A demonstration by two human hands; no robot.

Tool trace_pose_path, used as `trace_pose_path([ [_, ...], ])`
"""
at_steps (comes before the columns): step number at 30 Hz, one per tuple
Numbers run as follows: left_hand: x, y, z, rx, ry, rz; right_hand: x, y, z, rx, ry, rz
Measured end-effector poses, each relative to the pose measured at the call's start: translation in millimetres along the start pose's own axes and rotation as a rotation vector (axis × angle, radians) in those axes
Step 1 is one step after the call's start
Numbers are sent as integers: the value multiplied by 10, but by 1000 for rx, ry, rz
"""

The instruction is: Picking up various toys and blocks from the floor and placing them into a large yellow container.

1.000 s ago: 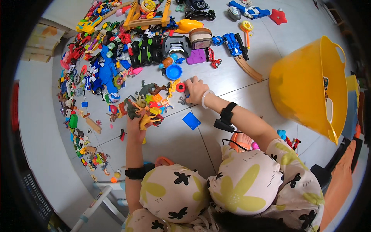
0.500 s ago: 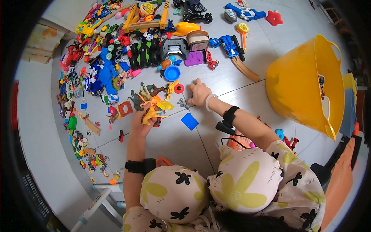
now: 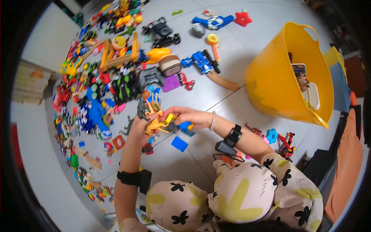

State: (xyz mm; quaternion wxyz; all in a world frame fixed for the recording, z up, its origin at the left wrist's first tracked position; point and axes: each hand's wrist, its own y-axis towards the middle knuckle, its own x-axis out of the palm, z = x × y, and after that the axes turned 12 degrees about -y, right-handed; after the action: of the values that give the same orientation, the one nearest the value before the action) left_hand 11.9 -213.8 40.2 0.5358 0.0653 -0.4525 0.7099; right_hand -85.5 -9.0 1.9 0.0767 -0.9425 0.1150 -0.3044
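Note:
My left hand (image 3: 140, 125) is closed round a bunch of toy animals: orange-yellow ones (image 3: 156, 125), a grey dinosaur (image 3: 142, 106) and a tan one with upright prongs. Close beside it, my right hand (image 3: 189, 116) has its fingers pinched on small toy pieces. A yellow piece (image 3: 169, 118) shows at its fingertips, and a blue piece (image 3: 186, 126) hangs below its palm. The fingers partly cover these pieces, so their exact kind is unclear. On the floor under my hands lies a flat blue tile (image 3: 179, 144).
A large yellow tub (image 3: 270, 81) with a few things inside stands at the right. Heaped toys spread along the left and far side, among them a wooden frame (image 3: 121, 61), a green-black toy car (image 3: 124, 88) and a curved wooden track (image 3: 223, 81).
My right hand has lifted off the floor and come to my left hand, with small blue and yellow pieces in its fingers. The view has shifted, so the scene sits differently.

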Motion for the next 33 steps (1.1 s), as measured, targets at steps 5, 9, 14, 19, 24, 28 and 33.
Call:
trace_pose_path([
  [5, 973, 207, 199, -15, 170, -140, 100, -324, -372, -140, 52, 285],
  [9, 1873, 336, 277, 82, 347, -300, 25, -908, -875, -308, -36, 505],
  [14, 3534, 132, 319, 108, 405, -779, 352, -2285, -1795, -496, -357, 932],
  [19, 4708, 454, -286, 19, 438, -1068, 321, -3400, -2148, -473, -483, 1370],
  [24, 4958, 1178, -1150, -111, 610, -842, -216, -4029, -1898, -203, -304, 1349],
  [28, 4919, 1167, -1215, 393, 1013, -505, -21, -4367, -1835, -120, -489, 1516],
  [33, 4660, 1102, -710, 1142, 1698, -427, -233, -4783, -1174, -37, -1152, 2106],
])
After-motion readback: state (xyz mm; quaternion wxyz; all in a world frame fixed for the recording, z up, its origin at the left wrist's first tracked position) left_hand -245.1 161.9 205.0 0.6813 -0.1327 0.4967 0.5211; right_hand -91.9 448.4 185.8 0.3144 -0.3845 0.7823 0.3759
